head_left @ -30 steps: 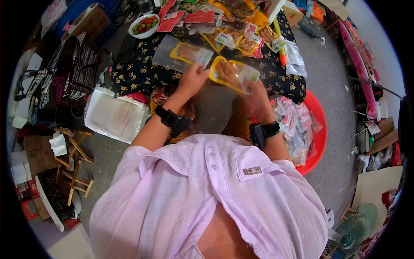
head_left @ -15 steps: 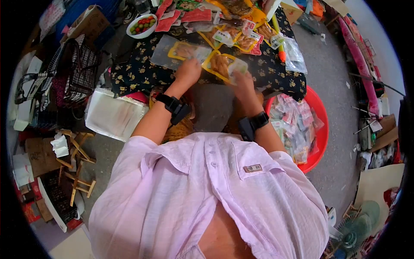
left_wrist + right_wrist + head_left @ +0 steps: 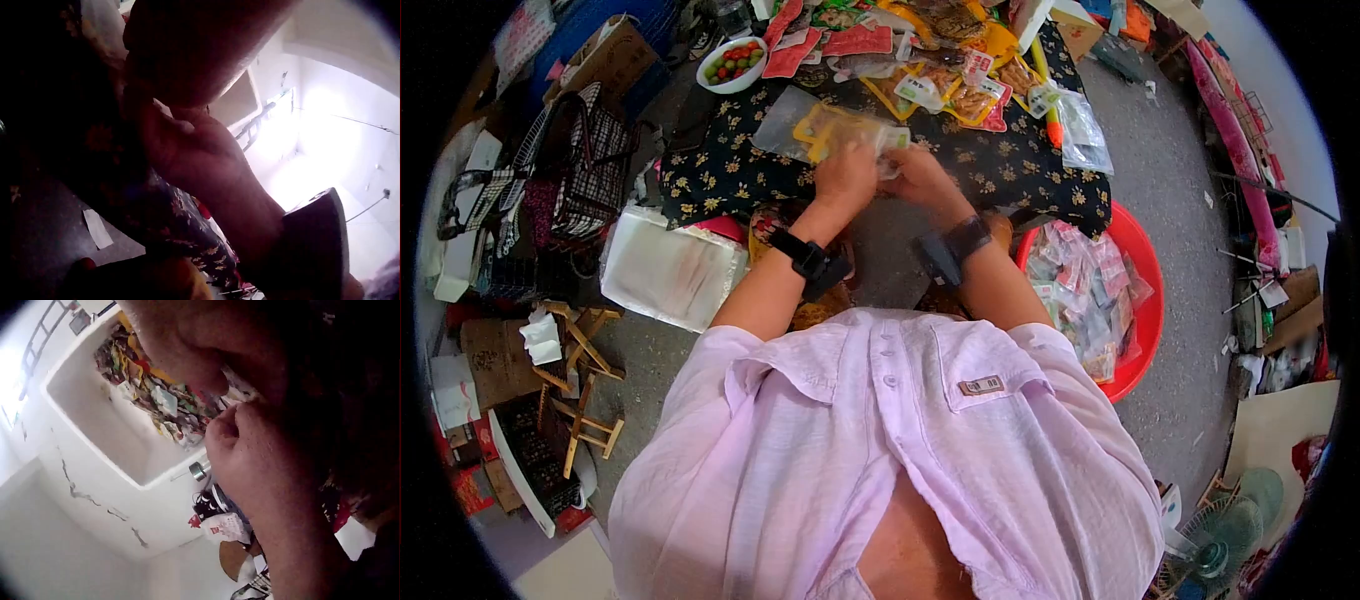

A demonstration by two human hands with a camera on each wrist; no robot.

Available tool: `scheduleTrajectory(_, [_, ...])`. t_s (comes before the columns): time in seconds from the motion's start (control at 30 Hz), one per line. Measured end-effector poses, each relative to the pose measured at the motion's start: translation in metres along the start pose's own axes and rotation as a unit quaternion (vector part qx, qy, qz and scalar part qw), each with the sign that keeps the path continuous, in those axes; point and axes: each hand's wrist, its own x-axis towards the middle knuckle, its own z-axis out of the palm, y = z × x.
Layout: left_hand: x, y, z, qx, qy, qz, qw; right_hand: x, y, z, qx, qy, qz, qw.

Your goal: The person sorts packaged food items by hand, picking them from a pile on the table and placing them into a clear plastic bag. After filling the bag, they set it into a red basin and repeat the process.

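In the head view my left hand (image 3: 847, 182) grips the near end of a clear plastic bag (image 3: 776, 122) on the dark floral cloth. A yellow-edged food pouch (image 3: 818, 128) lies at that bag, blurred by motion. My right hand (image 3: 922, 178) is close beside the left, fingers curled and pinching the end of a second yellow-edged pouch, which overlaps the first. Both hands hide much of the pouches. In the right wrist view the left hand (image 3: 250, 440) shows a bent thumb and curled fingers, right under the right hand (image 3: 187, 353). The left wrist view is dark.
More yellow-edged pouches (image 3: 970, 100) and red packets (image 3: 858, 40) lie farther back on the table. A white bowl of small red and green fruit (image 3: 720, 82) stands at back left. A red basin (image 3: 1148, 335) of packets sits on the floor at right. A white tub (image 3: 119, 440) holds many packets.
My right hand has moved left with its pouch, from apart to right beside the left hand. That pouch now overlaps the one at the clear bag. My left hand stays nearly in place.
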Motion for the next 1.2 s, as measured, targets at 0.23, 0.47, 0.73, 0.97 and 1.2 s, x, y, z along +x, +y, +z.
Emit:
scheduleTrajectory(0.23, [-0.015,-0.013,0.005,0.017,-0.032,-0.019,0.999,-0.011,-0.045,-0.009,-0.003,0.047,0.254,0.966])
scheduleTrajectory(0.47, [-0.020,-0.013,0.007,-0.018,-0.051,-0.011,0.998,0.011,-0.012,0.013,0.195,0.083,0.218,0.953])
scheduleTrajectory(0.73, [-0.022,-0.019,0.005,0.018,0.054,0.058,0.997,0.012,-0.033,-0.002,-0.036,0.082,0.164,0.982])
scheduleTrajectory(0.97, [-0.022,-0.019,0.011,-0.005,0.063,0.070,0.996,0.030,-0.030,-0.070,-0.436,0.228,-0.010,0.871])
scheduleTrajectory(1.2, [-0.019,-0.018,0.005,-0.009,-0.024,0.040,0.999,0.055,-0.034,-0.065,-0.660,0.208,-0.020,0.722])
